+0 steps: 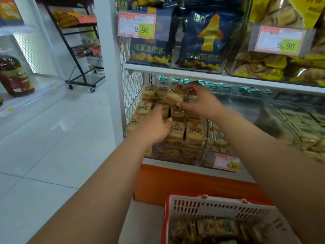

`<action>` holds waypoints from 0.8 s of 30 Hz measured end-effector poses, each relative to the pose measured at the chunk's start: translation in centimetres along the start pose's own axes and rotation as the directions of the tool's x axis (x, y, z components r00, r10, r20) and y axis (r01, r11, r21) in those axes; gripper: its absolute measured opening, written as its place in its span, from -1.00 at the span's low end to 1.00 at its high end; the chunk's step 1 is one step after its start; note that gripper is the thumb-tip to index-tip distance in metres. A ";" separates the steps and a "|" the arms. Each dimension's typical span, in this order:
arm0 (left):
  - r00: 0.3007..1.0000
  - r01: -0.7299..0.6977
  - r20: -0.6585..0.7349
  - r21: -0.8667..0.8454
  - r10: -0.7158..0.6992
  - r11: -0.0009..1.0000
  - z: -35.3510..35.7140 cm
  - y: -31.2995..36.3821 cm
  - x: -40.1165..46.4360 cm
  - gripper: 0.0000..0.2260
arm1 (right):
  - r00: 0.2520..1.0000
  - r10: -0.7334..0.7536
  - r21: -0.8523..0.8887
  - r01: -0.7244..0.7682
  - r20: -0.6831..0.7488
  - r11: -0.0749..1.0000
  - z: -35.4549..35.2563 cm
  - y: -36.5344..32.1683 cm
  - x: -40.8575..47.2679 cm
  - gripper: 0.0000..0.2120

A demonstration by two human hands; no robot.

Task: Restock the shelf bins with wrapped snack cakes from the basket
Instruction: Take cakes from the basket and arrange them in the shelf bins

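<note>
Both hands reach into the clear shelf bin, full of wrapped cakes. Right hand pinches one cake w/ fingers & thumb at the top of the pile. Left hand rests on the stack below, fingers bent on a pack. Basket sits low in front w/ more cakes inside.

Two price tags hang on the upper shelf, and both read 9.90: the left price tag in front of the dark blue snack bags, the right price tag before the yellow packs. The blue bags carry Chinese lettering, too blurred to read surely. A lower price tag on the bin front is blurred and shows something like 8.00.
</note>
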State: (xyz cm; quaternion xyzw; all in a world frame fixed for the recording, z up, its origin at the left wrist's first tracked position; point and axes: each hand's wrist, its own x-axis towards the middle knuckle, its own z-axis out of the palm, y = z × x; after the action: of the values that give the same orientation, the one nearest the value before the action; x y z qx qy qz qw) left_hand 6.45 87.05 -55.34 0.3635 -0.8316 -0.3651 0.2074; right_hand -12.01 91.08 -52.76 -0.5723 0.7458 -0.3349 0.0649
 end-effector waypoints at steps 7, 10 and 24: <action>1.000 0.010 0.025 0.176 -0.014 0.984 0.9 -1.9 2.5 -0.47 | 0.976 0.094 -0.261 -0.041 0.195 0.965 1.1 3.5 2.7 -0.51; 0.999 -0.023 0.048 0.232 0.012 0.973 1.6 -2.0 2.9 -0.47 | 0.983 0.090 -0.285 -0.042 0.161 0.958 1.2 4.0 2.1 -0.52; 0.998 -0.001 0.053 0.435 -0.024 0.900 3.4 -1.0 3.6 -0.39 | 0.994 0.112 0.016 -0.112 0.001 0.994 0.6 3.5 -2.5 -0.43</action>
State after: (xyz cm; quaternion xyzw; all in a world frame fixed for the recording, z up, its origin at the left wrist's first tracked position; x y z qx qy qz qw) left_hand 2.42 85.41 -58.01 0.3949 -0.8955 -0.1818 0.0949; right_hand -13.77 93.49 -55.96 -0.5289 0.7740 -0.3367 0.0881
